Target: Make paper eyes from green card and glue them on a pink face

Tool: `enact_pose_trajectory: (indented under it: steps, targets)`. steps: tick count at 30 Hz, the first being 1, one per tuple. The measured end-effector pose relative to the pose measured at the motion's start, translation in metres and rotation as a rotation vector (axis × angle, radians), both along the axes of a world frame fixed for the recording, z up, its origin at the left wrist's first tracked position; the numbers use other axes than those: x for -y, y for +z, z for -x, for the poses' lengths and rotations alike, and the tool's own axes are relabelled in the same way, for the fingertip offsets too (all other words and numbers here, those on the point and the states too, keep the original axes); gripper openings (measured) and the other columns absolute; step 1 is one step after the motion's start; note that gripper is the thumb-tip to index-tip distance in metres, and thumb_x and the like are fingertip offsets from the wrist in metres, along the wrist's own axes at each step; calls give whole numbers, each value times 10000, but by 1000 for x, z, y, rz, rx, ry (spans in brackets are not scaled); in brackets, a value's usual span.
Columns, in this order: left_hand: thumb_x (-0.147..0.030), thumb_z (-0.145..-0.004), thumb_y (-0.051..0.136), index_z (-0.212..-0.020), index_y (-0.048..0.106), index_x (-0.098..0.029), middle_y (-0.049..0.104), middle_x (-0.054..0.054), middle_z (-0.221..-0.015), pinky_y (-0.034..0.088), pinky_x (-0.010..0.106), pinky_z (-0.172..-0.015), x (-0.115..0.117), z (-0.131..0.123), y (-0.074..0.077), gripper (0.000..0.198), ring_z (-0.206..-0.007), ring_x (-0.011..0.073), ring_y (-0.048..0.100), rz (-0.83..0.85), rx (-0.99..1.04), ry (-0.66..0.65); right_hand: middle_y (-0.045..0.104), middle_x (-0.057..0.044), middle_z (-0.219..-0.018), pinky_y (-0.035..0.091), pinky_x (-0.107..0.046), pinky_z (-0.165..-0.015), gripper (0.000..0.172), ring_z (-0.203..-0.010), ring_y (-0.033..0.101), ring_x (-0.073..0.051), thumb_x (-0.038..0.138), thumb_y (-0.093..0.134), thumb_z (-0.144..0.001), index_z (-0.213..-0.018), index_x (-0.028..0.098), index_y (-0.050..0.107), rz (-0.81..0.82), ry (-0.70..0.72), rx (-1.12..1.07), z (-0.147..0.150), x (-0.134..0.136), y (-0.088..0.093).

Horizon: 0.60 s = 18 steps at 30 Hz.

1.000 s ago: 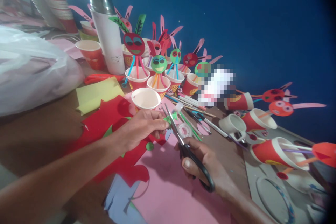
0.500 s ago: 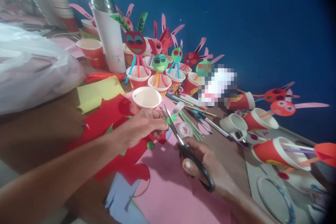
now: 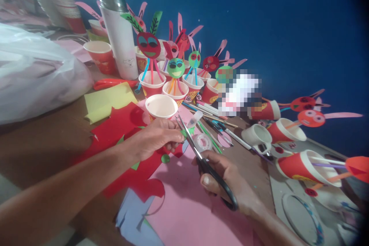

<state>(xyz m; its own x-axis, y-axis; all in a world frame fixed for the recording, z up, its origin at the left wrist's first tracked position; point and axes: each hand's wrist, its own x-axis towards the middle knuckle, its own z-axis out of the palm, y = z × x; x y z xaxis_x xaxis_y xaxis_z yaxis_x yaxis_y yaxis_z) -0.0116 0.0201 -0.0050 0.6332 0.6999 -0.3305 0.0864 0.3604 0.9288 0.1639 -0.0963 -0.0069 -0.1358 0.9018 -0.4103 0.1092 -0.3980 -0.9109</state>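
Above the pink paper (image 3: 187, 211) on the counter (image 3: 43, 142), the left hand (image 3: 157, 136) pinches a small green paper scrap (image 3: 184, 132) between its fingers while the right hand (image 3: 227, 178), fingers through the black handles, holds the scissors (image 3: 201, 157), blades parted around that scrap.

I see scissors (image 3: 201, 155): shiny metal blades, glossy black plastic handles | flask (image 3: 117, 27): polished metal top, smooth white body | cups (image 3: 160, 106): matt paper | sheets (image 3: 184, 207): matt pink paper | table (image 3: 43, 138): brown wood | bag (image 3: 31, 69): thin glossy plastic
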Motion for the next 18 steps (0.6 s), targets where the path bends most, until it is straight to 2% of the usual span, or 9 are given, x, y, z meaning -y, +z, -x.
enact_pose_trajectory:
  steps: [9,18]
  targets:
    - [-167,-599,595,-463,542,-153,501,-26,-414,357,178,-415,-3,1,-2,147,-392,63,460,13,-20,-20,446,64,-604,308,-191,-440,584,-475,381,-60,611,802,-551,-854,175,558,49,-1,13,1,-2,4]
    - [-269,-616,642,-532,569,-157,518,-25,-449,313,178,-399,1,1,5,158,-428,75,475,18,10,8,433,74,-569,314,-197,-436,576,-457,373,-59,607,795,-568,-877,175,573,23,-35,17,1,-1,4]
